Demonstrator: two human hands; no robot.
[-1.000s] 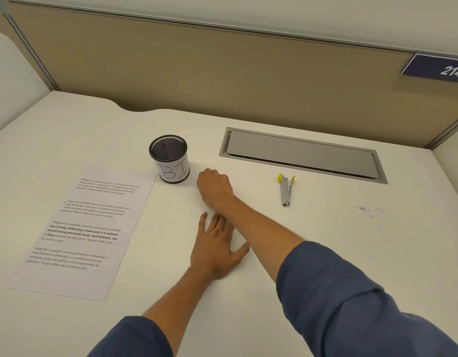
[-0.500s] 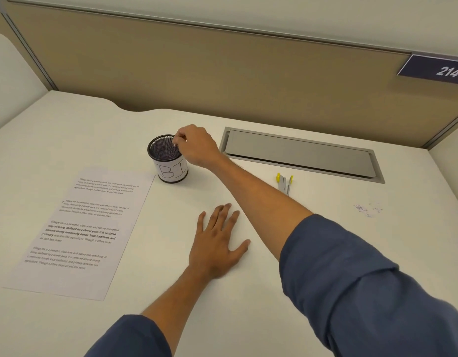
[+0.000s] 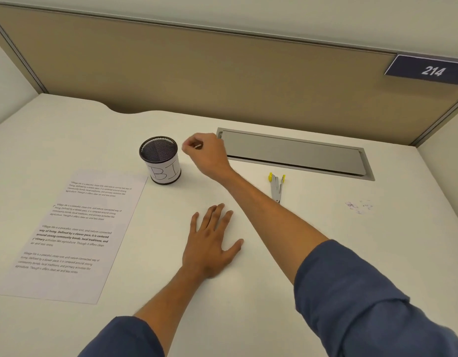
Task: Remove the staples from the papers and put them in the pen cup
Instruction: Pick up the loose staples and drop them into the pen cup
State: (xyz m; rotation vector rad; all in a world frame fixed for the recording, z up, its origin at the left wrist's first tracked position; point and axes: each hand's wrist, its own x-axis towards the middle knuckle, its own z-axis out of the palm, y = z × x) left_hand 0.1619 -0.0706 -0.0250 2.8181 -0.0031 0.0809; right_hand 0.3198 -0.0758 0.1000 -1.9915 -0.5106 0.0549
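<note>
Soft, even light from overhead fills the scene, bright without glare on the white desk point(image 3: 326, 228). Shadows are faint and diffuse: a thin dark rim at the base of the pen cup point(image 3: 161, 161), a pale smudge beneath the right hand point(image 3: 210, 155) and along its forearm. Wide-angle distortion bows the partition point(image 3: 222, 81) and desk edges toward the corners, and the printed paper point(image 3: 76, 228) reads slightly soft.
</note>
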